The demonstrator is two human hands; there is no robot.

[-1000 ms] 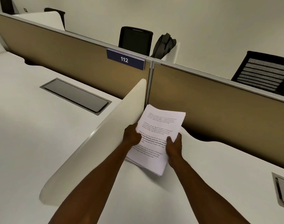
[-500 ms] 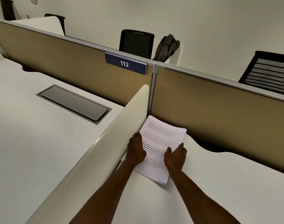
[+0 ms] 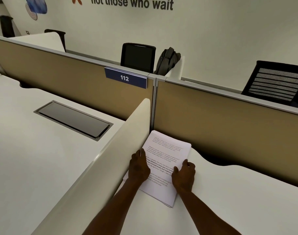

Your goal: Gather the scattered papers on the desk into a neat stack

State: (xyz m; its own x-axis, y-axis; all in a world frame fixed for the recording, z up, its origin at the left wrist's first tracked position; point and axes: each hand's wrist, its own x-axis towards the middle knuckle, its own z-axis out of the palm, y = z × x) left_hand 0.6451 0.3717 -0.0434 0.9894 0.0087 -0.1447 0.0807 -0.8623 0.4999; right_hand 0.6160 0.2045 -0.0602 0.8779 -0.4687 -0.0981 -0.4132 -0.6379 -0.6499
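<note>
A white desk (image 3: 238, 206) with a wavy rear edge is seen from above. A stack of papers (image 3: 163, 160) lies flat on it in the corner formed by a white side divider (image 3: 100, 160) and a tan partition panel (image 3: 229, 126). The far corner of the stack points toward 12 o'clock and sits just beside the divider and the panel joint. Printed text is visible on the top sheet; the sheet edges at the near corner are slightly fanned.

The left hand (image 3: 139, 167) is placed at the 9 o'clock edge of the stack, between stack and divider, with its fingers together and extended along the edge. The right hand (image 3: 184, 175) is placed at the 3 o'clock edge, with its fingers curled loosely against the edge; a firm clamp on the sheets cannot be confirmed. Both forearms enter from 6 o'clock.

Beyond the divider, at 9 o'clock, a second white desk (image 3: 26, 150) carries a dark recessed cable hatch (image 3: 73, 120). A blue label (image 3: 125, 78) marked "112" is fixed to the top of the tan partition at 12 o'clock. Behind the partition are found a black chair back (image 3: 137, 56), a grey bag (image 3: 167, 61) leaning beside it, and at 2 o'clock a black mesh chair (image 3: 277, 83). The pale rear wall (image 3: 229, 31) bears the dark lettering "not those who wait" (image 3: 132, 3) and, at 11 o'clock, a blue graphic (image 3: 37, 6).
</note>
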